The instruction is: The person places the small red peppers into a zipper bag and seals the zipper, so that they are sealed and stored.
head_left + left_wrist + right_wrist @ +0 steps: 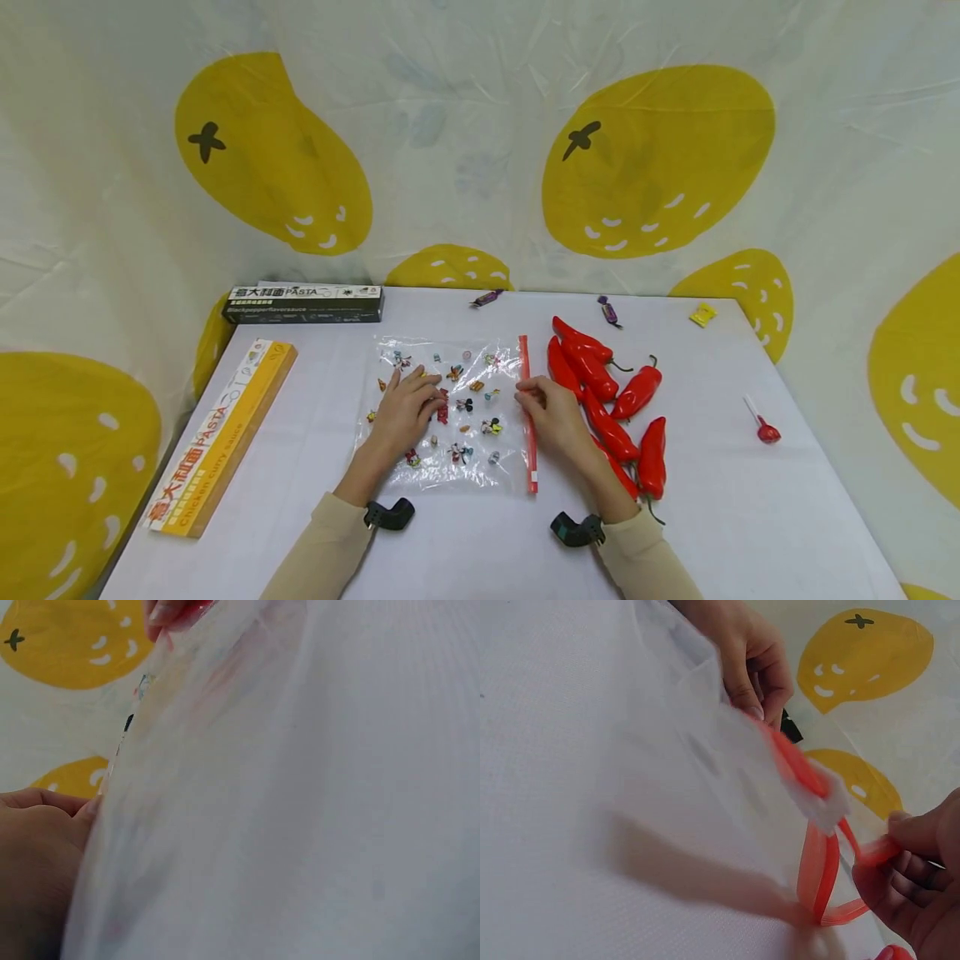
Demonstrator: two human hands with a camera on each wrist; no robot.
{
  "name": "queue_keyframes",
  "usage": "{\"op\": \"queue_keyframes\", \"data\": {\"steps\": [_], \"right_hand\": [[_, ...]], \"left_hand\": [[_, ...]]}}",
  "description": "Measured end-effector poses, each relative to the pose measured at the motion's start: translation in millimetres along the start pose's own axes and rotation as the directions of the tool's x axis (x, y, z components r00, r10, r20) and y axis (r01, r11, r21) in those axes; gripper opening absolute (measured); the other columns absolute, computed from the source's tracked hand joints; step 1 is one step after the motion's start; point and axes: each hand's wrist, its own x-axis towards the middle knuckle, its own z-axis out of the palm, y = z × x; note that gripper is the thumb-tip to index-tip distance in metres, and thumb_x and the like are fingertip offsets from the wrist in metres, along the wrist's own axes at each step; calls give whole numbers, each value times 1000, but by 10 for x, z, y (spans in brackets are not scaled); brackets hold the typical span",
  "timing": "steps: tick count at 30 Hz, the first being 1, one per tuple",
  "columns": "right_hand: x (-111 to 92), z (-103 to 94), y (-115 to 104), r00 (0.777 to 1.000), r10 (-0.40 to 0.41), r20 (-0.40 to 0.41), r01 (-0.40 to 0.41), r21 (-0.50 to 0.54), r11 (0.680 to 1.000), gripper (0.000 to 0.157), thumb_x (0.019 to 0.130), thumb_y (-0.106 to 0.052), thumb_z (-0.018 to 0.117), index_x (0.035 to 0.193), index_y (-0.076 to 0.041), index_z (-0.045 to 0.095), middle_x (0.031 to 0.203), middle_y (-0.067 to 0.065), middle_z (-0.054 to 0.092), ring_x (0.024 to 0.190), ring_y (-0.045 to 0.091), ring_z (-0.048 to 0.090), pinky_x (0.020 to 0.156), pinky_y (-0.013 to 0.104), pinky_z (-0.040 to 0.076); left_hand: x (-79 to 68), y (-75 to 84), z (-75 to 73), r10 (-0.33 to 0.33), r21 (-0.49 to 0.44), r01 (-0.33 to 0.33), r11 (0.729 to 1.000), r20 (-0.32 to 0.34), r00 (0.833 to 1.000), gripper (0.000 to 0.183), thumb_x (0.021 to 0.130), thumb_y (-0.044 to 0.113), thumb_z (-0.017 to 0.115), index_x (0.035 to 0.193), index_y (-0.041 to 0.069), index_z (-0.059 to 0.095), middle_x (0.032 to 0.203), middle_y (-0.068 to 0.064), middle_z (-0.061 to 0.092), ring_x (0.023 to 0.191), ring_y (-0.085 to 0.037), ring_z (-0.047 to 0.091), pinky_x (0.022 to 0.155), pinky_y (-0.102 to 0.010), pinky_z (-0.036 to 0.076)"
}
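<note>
A clear zip bag [480,479] with a red zip strip [523,350] along its right side lies on the table, with several small colourful cartoon-figure pieces [491,427] showing through it. My left hand [403,412] rests on the left part of the bag, fingers spread a little. At the red strip, my right hand [557,414] pinches the bag's edge between thumb and fingers. The right wrist view shows this pinch closely, the right hand [922,877] holding the strip [821,862] and the left hand [742,660] farther off. Part of the bag is hidden under the left hand.
Several red peppers [611,425] lie right beside my right hand. Two pasta boxes, one black [303,307] and one yellow [232,450], lie at the left. Purple wrapped candies [609,312], a yellow packet [702,314] and a red lollipop [767,431] are farther out.
</note>
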Motion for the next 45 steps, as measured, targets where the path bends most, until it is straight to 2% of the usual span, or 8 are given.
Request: {"op": "queue_keyframes", "data": {"steps": [5, 10, 19, 25, 29, 34, 41, 45], "right_hand": [[4, -6, 2, 999, 44, -19, -44, 26, 999, 23, 93, -27, 59, 114, -20, 52, 88, -2, 61, 75, 15, 58, 64, 20, 54], [8, 6, 13, 995, 94, 30, -94, 2, 996, 26, 91, -30, 60, 114, -21, 52, 88, -2, 61, 74, 15, 58, 65, 21, 55], [1, 22, 1, 995, 86, 42, -86, -11, 996, 32, 88, -28, 65, 115, -16, 55, 94, -4, 63, 84, 13, 59, 69, 23, 58], [-31, -91, -25, 999, 31, -23, -33, -117, 993, 40, 84, -30, 69, 118, -16, 55, 100, -2, 61, 86, 13, 57, 70, 26, 58], [-33, -234, -8, 993, -3, -116, -28, -261, 965, 50, 79, -30, 73, 121, -14, 53, 111, 5, 56, 96, 19, 53, 76, 38, 59], [-6, -349, 104, 984, 37, -174, -108, -423, 900, 59, 79, -33, 72, 126, -8, 49, 123, 16, 48, 109, 28, 46, 81, 48, 57], [-7, -376, 234, 988, 44, -150, -116, -515, 849, 63, 78, -35, 72, 127, -4, 48, 114, 18, 54, 101, 30, 49, 79, 47, 56], [-7, -385, 265, 983, 46, -176, -129, -494, 860, 60, 79, -34, 70, 126, -2, 49, 112, 18, 56, 99, 30, 51, 79, 47, 56]], "left_hand": [[-14, -19, -7, -31, -77, 31, 997, 3, 1000, 6, 90, 22, 61, 89, 19, 66, 117, -2, 68, 125, -31, 53, 114, -59, 24], [-16, -39, -9, -102, -193, 102, 976, 10, 995, 8, 93, 19, 56, 92, 17, 64, 119, -1, 67, 127, -28, 52, 117, -50, 25], [-24, -67, -9, -178, -293, 159, 943, -39, 983, 17, 99, 24, 46, 110, 18, 58, 116, 5, 66, 122, -20, 57, 102, -37, 46], [-24, -57, -14, -152, -299, 128, 946, -59, 987, 17, 98, 23, 48, 108, 15, 58, 115, 4, 67, 119, -21, 58, 99, -37, 48], [-19, -58, -9, -147, -294, 125, 948, -54, 988, 15, 98, 22, 49, 106, 15, 59, 114, 4, 67, 119, -21, 58, 104, -37, 45], [-11, -69, -5, -150, -288, 135, 948, -31, 988, 16, 97, 22, 49, 106, 15, 60, 115, 1, 68, 121, -23, 57, 114, -43, 33], [-16, -87, 2, -148, -269, 141, 953, -7, 989, 13, 96, 21, 51, 104, 16, 61, 116, 1, 68, 124, -23, 55, 117, -43, 28], [-14, -82, -9, -151, -273, 143, 951, -9, 988, 12, 96, 21, 52, 102, 16, 61, 116, 1, 68, 124, -22, 55, 117, -43, 28]]}}
